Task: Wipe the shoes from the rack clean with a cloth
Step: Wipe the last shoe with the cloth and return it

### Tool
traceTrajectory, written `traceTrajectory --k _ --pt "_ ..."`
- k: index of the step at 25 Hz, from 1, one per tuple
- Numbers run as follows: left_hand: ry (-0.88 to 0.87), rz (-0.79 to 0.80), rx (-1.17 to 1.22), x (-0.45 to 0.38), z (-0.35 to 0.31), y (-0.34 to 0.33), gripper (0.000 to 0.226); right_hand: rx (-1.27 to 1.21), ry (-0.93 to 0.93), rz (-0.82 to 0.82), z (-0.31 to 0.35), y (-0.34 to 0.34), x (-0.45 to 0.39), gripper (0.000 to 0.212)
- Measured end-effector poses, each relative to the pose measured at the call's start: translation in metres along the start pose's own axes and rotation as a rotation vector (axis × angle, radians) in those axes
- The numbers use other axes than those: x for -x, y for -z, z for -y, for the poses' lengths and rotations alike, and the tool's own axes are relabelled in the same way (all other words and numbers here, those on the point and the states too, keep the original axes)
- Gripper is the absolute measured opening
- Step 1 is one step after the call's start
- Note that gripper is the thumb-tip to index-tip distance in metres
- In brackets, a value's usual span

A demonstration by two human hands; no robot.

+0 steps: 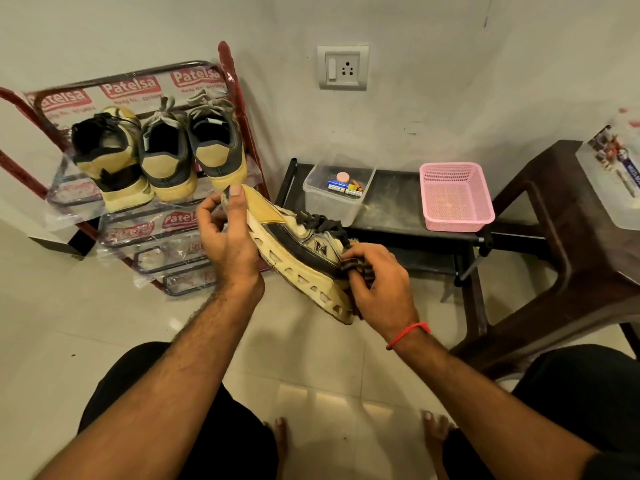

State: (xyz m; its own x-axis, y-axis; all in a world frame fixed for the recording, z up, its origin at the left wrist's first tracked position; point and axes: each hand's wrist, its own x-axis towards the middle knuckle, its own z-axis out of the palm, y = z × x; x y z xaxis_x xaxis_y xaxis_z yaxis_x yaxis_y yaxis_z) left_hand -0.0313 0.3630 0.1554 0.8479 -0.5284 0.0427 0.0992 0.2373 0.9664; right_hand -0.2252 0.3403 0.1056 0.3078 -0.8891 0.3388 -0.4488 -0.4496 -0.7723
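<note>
three shoes [157,157] on rack [242,109], hands gripping shoe [298,251] and cloth [358,270], batteries in tub [337,202]

Tan-black shoe [298,247]; striped dark cloth [358,268]; pink basket [455,195].

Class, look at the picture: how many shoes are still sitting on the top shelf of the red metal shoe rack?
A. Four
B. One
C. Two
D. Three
D: three shoes stand heel-out on the red metal shoe rack: one black-and-yellow sneaker and two grey-and-tan sneakers, while a fourth, the cream-and-black sneaker, is held in the hands.
</note>
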Motion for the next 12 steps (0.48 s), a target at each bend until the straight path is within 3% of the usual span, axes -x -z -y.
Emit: traceTrajectory --k 3,5,7,9,12 --pt "0.044 0.104 -0.017 0.010 0.005 -0.008 0.036 -0.008 0.332 0.027 0.035 -0.005 0.008 0.025" --pt "0.077 0.075 0.003 0.008 0.003 -0.008 0.042 0.130 0.401 0.107 0.017 -0.004 -0.001 0.027" --pt "0.127 -0.040 0.041 -0.005 -0.005 0.001 0.049 0.289 0.195 0.163 -0.022 0.008 -0.016 0.028" --pt "0.234 -0.116 0.120 -0.023 -0.010 0.014 0.062 0.287 -0.110 0.167 -0.046 0.027 -0.025 0.038" --pt "0.466 -0.013 0.184 -0.035 -0.010 0.026 0.074 -0.124 -0.446 0.116 -0.043 0.042 -0.034 0.037"
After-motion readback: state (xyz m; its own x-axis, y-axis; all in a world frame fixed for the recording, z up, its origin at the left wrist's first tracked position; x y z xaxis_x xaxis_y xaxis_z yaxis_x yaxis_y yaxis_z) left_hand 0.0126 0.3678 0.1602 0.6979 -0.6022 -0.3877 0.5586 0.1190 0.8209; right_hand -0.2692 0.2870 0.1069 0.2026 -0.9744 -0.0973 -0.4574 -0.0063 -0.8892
